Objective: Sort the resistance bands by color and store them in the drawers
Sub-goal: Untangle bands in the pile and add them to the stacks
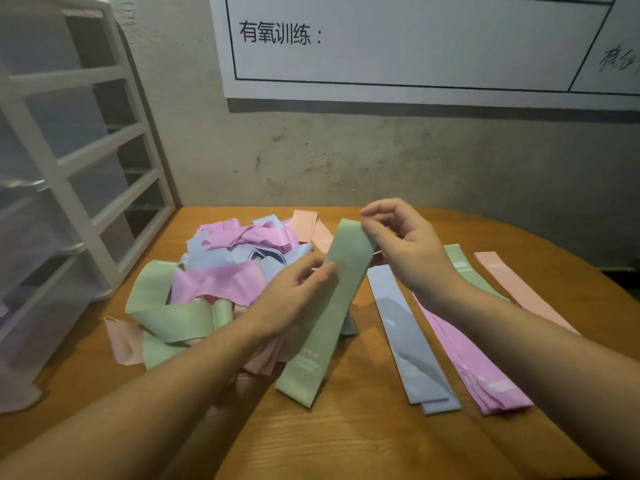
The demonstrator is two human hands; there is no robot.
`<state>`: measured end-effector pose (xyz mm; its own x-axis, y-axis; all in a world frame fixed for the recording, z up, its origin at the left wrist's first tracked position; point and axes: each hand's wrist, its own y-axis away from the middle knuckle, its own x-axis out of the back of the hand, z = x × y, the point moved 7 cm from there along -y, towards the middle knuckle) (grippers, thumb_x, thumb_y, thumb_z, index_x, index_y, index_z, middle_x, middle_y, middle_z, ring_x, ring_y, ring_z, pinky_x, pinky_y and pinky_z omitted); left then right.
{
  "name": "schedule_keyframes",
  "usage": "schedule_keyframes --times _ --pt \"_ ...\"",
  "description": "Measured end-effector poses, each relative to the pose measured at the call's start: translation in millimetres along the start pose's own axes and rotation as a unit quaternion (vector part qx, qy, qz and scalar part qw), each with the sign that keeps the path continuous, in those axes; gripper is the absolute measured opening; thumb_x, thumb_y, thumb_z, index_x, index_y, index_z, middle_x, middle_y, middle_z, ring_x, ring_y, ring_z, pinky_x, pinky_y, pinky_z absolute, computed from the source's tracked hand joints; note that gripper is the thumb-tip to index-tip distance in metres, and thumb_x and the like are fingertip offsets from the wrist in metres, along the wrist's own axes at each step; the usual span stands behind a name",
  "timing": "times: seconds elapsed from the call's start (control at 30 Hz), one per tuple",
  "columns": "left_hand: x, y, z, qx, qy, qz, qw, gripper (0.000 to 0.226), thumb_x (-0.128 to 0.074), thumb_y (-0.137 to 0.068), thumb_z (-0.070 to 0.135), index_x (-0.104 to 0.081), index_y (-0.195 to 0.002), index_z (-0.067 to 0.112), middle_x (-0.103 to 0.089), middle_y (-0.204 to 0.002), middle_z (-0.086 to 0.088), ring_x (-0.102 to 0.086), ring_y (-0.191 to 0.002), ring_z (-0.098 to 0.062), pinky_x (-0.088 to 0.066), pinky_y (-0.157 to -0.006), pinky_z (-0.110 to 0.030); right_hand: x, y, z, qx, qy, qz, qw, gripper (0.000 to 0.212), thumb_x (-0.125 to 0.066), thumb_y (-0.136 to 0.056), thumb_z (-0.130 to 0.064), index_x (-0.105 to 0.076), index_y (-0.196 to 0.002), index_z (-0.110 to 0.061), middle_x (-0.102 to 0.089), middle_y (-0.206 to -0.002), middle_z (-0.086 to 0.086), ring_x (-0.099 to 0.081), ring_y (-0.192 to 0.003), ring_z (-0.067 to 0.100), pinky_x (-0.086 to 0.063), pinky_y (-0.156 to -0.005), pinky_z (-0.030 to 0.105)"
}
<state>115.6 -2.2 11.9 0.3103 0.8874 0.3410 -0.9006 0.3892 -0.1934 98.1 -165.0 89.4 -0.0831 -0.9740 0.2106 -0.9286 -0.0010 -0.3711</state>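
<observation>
Drawers left of band heap

Dim, soft indoor light, wide-angle bending at edges, slight blur.

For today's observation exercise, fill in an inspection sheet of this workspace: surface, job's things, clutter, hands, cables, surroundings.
Surface: wooden table, rounded far edge.
Job's things: green band held up in both hands; mixed pile of pink, blue, green and peach bands; sorted rows of blue bands, pink bands, a green strip and a peach strip; white drawer unit at left.
Clutter: nothing seen.
Hands: left hand grips the band's middle; right hand pinches its top end.
Cables: nothing seen.
Surroundings: bare concrete wall, printed poster.
</observation>
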Motion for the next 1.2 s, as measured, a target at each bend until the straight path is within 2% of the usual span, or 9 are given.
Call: schedule_keyframes --times 0.07,0.17,0.3,0.43,0.57,0.67,0.83,0.97,1.2 --pt "-8.2 1.4 15.3 0.002 0.018 0.001 1.0 0.024 -0.059 -0.092 0.049 -0.067 -0.1 0.029 -0.068 -0.088 0.019 -0.066 -0.087 -0.001 -0.052 -0.071 -0.02 3.7 0.4 -7.1 -0.006 -0.02 0.015 1.0 0.008 -0.057 -0.101 -0.017 -0.062 -0.107 -0.021 -0.065 -0.1 0.008 -0.066 -0.079 0.006 -0.058 -0.059 0.027" --pt "-14.0 3.7 25.8 0.011 0.065 0.003 0.998 0.016 -0.061 -0.096 0.03 -0.071 -0.098 0.018 -0.071 -0.086 0.013 -0.066 -0.089 -0.006 -0.056 -0.087 -0.038 12.4 1.9 -14.3 -0.011 -0.036 0.043 0.998 0.008 -0.059 -0.101 -0.02 -0.062 -0.107 -0.023 -0.064 -0.096 0.004 -0.065 -0.077 0.003 -0.057 -0.058 0.025" --pt "-18.6 9.8 33.6 0.036 0.13 0.003 0.991 0.035 -0.065 -0.094 0.035 -0.068 -0.114 0.006 -0.074 -0.102 -0.004 -0.064 -0.091 -0.012 -0.052 -0.089 -0.044 23.2 4.4 -6.8 -0.06 -0.075 0.057 0.994 0.011 -0.061 -0.1 -0.024 -0.061 -0.111 -0.026 -0.067 -0.085 -0.007 -0.065 -0.07 0.004 -0.055 -0.058 0.026" --pt "-20.3 14.0 43.2 0.055 0.198 0.008 0.979 0.043 -0.061 -0.087 0.034 -0.064 -0.119 0.005 -0.071 -0.102 -0.009 -0.062 -0.089 -0.019 -0.048 -0.076 -0.035 18.9 12.7 10.5 -0.15 -0.14 0.001 0.979 0.026 -0.062 -0.097 -0.038 -0.062 -0.121 -0.025 -0.067 -0.085 -0.004 -0.061 -0.072 0.012 -0.05 -0.062 0.025" --pt "-20.8 15.8 52.2 0.08 0.242 0.0 0.967 0.027 -0.056 -0.097 0.019 -0.061 -0.122 0.009 -0.072 -0.095 -0.005 -0.066 -0.085 -0.018 -0.05 -0.074 -0.034 14.9 24.6 17.5 -0.207 -0.165 -0.066 0.962 0.042 -0.054 -0.098 -0.048 -0.067 -0.121 -0.016 -0.059 -0.091 0.002 -0.057 -0.077 0.013 -0.046 -0.071 0.03" --pt "-22.1 18.3 58.1 0.091 0.277 -0.01 0.957 0.028 -0.047 -0.099 0.01 -0.061 -0.124 0.009 -0.069 -0.084 -0.003 -0.062 -0.074 -0.018 -0.047 -0.069 -0.036 14.6 32.3 16.1 -0.198 -0.138 -0.115 0.964 0.039 -0.054 -0.097 -0.045 -0.07 -0.12 -0.017 -0.062 -0.105 0.004 -0.059 -0.088 0.014 -0.048 -0.081 0.033" --pt "-27.2 22.1 69.2 0.085 0.315 -0.032 0.945 0.033 -0.053 -0.088 0.012 -0.065 -0.118 0.016 -0.069 -0.085 -0.006 -0.062 -0.074 -0.02 -0.049 -0.073 -0.038 15.7 43.5 17.3 -0.228 -0.114 -0.136 0.957 0.03 -0.062 -0.096 -0.037 -0.065 -0.125 -0.029 -0.067 -0.123 0.006 -0.067 -0.099 0.022 -0.053 -0.082 0.035" --pt "-32.7 23.5 74.3 0.089 0.322 -0.065 0.94 0.046 -0.062 -0.075 0.006 -0.064 -0.119 0.019 -0.067 -0.085 -0.007 -0.063 -0.074 -0.021 -0.048 -0.072 -0.038 16.2 54.0 20.7 -0.289 -0.137 -0.14 0.937 0.031 -0.065 -0.094 -0.042 -0.071 -0.113 -0.019 -0.067 -0.099 0.004 -0.059 -0.077 0.015 -0.049 -0.07 0.029" --pt "-42.2 30.4 77.3 0.121 0.285 -0.093 0.946 0.052 -0.049 -0.08 -0.009 -0.061 -0.123 0.019 -0.067 -0.088 -0.01 -0.065 -0.074 -0.022 -0.052 -0.069 -0.036 30.4 47.4 3.8 -0.204 -0.148 -0.083 0.964 0.009 -0.06 -0.099 -0.021 -0.066 -0.099 -0.016 -0.063 -0.079 0.001 -0.054 -0.063 0.013 -0.042 -0.059 0.025"
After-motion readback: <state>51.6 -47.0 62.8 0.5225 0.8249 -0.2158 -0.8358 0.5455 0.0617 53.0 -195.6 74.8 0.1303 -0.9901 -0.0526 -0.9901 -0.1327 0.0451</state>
